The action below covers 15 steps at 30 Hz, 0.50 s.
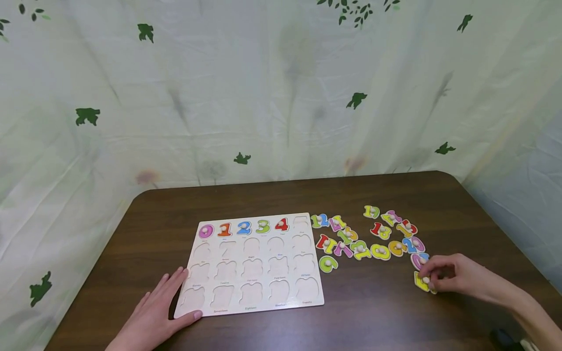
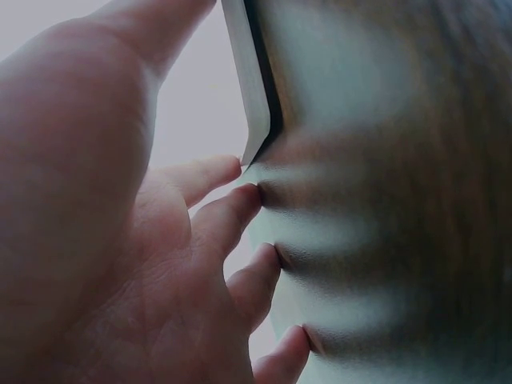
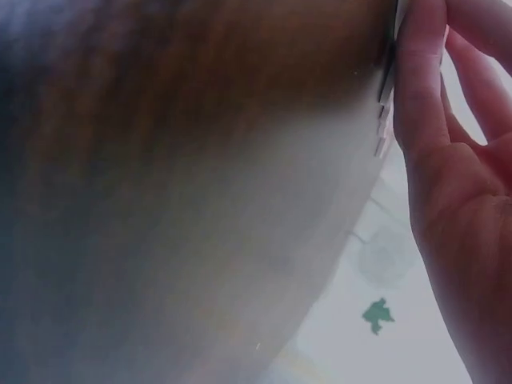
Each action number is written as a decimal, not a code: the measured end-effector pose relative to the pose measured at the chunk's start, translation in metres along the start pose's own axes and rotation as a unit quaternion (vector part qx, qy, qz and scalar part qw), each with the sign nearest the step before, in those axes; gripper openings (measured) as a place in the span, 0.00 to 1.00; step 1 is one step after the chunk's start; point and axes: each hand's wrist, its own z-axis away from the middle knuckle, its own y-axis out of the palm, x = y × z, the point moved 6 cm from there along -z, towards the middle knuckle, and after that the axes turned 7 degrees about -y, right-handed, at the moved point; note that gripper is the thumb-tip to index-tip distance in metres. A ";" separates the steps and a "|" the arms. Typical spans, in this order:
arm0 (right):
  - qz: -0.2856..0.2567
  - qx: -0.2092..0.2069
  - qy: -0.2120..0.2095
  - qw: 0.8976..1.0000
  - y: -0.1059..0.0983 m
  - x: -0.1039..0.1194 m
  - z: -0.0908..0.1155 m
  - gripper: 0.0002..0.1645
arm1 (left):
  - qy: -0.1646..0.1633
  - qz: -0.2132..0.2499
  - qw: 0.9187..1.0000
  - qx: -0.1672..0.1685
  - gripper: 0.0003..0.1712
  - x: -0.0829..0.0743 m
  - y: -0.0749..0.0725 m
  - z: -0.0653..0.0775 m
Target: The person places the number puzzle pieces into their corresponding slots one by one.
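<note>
A white number puzzle board (image 1: pixel 246 311) lies on the table, with pieces 0 to 4 seated along its top row and bare recesses below. My left hand (image 1: pixel 151 312) rests at the board's left edge, fingers spread, thumb on the lower left corner. In the left wrist view its fingertips (image 2: pixel 268 260) meet the table beside the board (image 2: pixel 254 88). To the right, the thumb and index finger of my right hand (image 1: pixel 456 278) pinch the knob of a yellow number piece (image 1: pixel 420 282). Those fingers hide part of it, digit included. A purple and blue piece (image 1: pixel 418 262) lies just beyond.
Several loose number pieces lie right of the board, among them a green 6 (image 1: pixel 328 264), a yellow 8 or 0 (image 1: pixel 380 252) and a red and green 18 (image 1: pixel 380 231). A leaf-patterned curtain (image 1: pixel 281 97) hangs behind the dark wooden table (image 1: pixel 369 312). A dark object (image 1: pixel 502 337) sits near the right forearm.
</note>
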 end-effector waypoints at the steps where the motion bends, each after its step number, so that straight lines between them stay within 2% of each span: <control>1: 0.000 0.000 0.006 1.000 0.000 -0.001 0.000 0.12 | 0.000 0.000 1.000 0.001 0.63 0.000 0.000 0.000; 10: 0.032 -0.018 0.055 0.998 0.000 0.000 0.000 0.07 | -0.006 -0.003 1.000 0.006 0.64 0.000 0.001 0.000; 15: 0.062 -0.051 0.072 0.994 0.000 0.010 -0.005 0.07 | -0.003 -0.003 1.000 0.001 0.64 0.000 0.000 0.000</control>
